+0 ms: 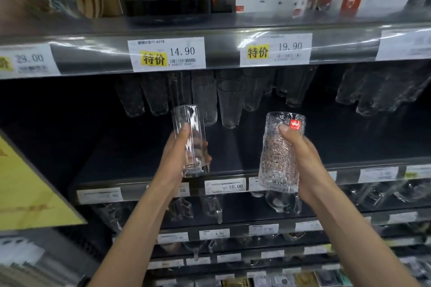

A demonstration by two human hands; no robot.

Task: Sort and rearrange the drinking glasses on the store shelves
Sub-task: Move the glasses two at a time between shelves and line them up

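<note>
Holding a smooth tumbler (190, 121) in the left hand (173, 154) — fingers curled round its lower half. Gripping a textured tumbler (276, 161) in the right hand (303, 156), thumb high.

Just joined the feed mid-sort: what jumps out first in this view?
Two glasses held up before the middle shelf: the left hand grips a smooth clear glass, the right hand a textured glass with a red sticker. On the shelf edge above, the 14.90 tag and 19.90 tag carry yellow marks.
</note>
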